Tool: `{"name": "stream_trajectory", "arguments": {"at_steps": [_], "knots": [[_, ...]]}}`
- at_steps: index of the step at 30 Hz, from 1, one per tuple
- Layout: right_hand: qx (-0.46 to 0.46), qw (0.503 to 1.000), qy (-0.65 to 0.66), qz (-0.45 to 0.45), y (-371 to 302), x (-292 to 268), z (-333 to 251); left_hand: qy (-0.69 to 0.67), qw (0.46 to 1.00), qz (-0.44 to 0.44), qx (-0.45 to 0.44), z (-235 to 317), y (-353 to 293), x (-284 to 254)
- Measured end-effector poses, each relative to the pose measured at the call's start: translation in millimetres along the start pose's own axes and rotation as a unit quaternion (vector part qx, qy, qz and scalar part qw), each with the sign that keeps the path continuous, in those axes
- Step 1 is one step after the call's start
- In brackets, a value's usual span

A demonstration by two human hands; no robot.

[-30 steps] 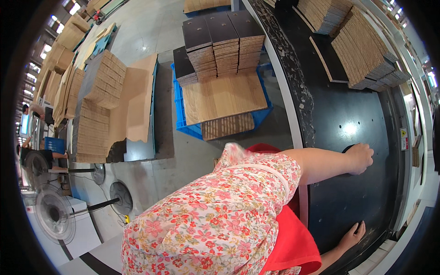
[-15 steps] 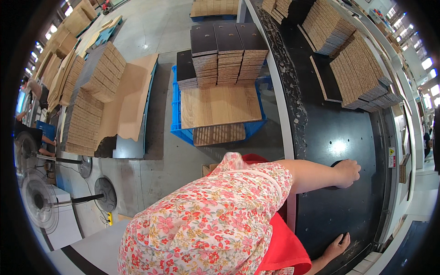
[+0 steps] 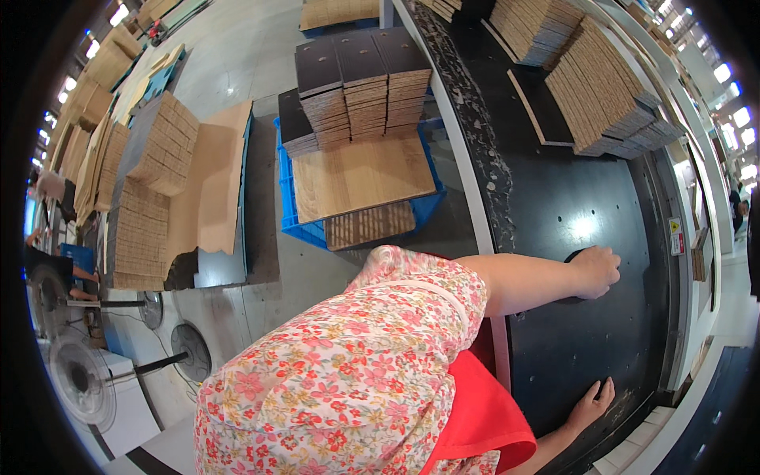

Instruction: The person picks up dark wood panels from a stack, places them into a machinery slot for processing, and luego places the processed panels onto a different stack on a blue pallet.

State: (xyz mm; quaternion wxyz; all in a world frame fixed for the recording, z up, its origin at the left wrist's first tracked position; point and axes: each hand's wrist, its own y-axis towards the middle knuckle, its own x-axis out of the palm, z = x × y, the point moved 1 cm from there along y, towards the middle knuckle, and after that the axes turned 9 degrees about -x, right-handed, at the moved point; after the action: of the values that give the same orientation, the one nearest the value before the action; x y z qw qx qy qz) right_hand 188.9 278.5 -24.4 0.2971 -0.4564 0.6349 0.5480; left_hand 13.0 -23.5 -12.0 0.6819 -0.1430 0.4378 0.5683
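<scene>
- The flat, black, dot-marked work surface (image 3: 546,348) lies beneath both hands.
- The left hand (image 3: 596,272) is curled against it; I cannot tell whether it grips anything.
- The right hand (image 3: 589,409) lies there loosely extended, released.
- Farther along stand tan, rough-edged chipboard stacks (image 3: 598,87).
- Leftward, a blue plastic crate (image 3: 287,190) bears a wood-grain board (image 3: 360,176).

Bench (image 3: 546,340) at right, crate (image 3: 286,190) in the middle, piles (image 3: 150,186) at left.
Stacked boards (image 3: 606,91) stand on the bench toward its far end, a single board (image 3: 546,107) just left of them; nearer, the left hand (image 3: 598,271) is on the benchtop, the right hand (image 3: 592,405) closer to the lower edge. A panel (image 3: 364,174) tops the crate, with stacked blocks (image 3: 344,87) at its back. A cardboard sheet (image 3: 220,182) lies between crate and piles; fans (image 3: 81,378) stand before the piles.
</scene>
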Motion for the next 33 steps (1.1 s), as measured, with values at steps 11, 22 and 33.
{"name": "stream_trajectory", "arguments": {"at_steps": [11, 22, 33], "knots": [[0.032, 0.998, 0.05, 0.008, 2.1, -7.3, -30.7, -0.053, 0.998, 0.014, 0.019, -2.7, -0.2, -10.2], [0.1, 0.988, 0.107, 0.042, 2.2, -13.5, -43.6, -0.098, 0.995, -0.002, 0.008, -3.4, 2.7, -15.6], [0.12, 0.988, 0.086, 0.04, 5.3, -13.2, -43.3, 0.118, 0.929, 0.342, -0.072, -99.6, 24.5, -113.9]]}}
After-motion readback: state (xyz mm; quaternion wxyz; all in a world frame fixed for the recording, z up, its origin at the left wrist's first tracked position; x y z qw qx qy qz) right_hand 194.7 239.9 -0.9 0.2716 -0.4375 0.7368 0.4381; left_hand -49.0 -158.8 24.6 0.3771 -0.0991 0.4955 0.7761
